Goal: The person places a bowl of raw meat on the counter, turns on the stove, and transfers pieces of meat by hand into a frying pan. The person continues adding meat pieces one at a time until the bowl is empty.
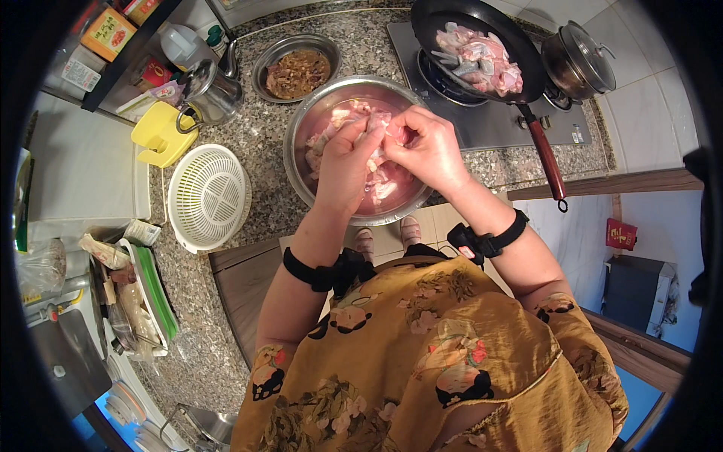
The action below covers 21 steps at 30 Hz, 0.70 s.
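Observation:
A large stainless steel basin (294,169) stands at the front of the granite counter, holding pinkish water and raw meat pieces (384,191), which look like chicken. Over it, my left hand (345,161) pinches a small piece of raw meat (379,118) between thumb and fingers. My right hand (426,144) grips the same piece from the other side, its fingertips close to my left thumb. The fingers partly hide the piece, so its exact cut cannot be told.
Behind the basin sits a metal bowl (257,70) of brown marinated food. A wok (426,25) with raw chicken (486,56) rests on the gas hob (480,133), handle jutting forward. Leftward are a white colander (212,195), a yellow plastic holder (161,141) and a metal jug (217,96).

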### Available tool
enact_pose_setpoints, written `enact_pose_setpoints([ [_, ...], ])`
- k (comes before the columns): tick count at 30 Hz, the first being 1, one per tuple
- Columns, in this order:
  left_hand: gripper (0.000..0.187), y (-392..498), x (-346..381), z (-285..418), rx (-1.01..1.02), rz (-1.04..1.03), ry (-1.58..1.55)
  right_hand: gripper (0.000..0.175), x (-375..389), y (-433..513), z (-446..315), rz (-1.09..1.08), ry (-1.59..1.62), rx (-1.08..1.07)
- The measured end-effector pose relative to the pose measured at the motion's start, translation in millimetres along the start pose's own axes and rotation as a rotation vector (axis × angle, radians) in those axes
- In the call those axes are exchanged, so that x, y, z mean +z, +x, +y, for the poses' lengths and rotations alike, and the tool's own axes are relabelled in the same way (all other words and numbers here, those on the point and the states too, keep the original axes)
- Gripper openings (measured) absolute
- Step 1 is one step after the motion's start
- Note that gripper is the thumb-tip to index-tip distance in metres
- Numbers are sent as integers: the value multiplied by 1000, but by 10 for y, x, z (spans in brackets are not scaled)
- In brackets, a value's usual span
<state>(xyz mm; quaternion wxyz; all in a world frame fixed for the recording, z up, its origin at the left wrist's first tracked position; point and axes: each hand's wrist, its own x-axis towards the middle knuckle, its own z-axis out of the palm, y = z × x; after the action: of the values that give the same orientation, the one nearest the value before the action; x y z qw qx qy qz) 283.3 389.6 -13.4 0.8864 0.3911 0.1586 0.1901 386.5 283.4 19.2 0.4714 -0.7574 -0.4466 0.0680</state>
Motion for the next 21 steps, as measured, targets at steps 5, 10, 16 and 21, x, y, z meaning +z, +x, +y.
enact_pose_setpoints([
  [5,25,-1,-39,-13,-23,-24,-120,12,-31,1,95,-75,190,125],
  [10,26,3,-64,-35,-23,-17,-169,10,-67,-21,197,-175,478,373],
  [16,28,-8,-61,-47,-14,-23,-170,12,-98,-31,261,-202,538,343],
  [21,37,-8,-64,-64,-16,-53,-204,12,-115,-51,266,-203,645,409],
])
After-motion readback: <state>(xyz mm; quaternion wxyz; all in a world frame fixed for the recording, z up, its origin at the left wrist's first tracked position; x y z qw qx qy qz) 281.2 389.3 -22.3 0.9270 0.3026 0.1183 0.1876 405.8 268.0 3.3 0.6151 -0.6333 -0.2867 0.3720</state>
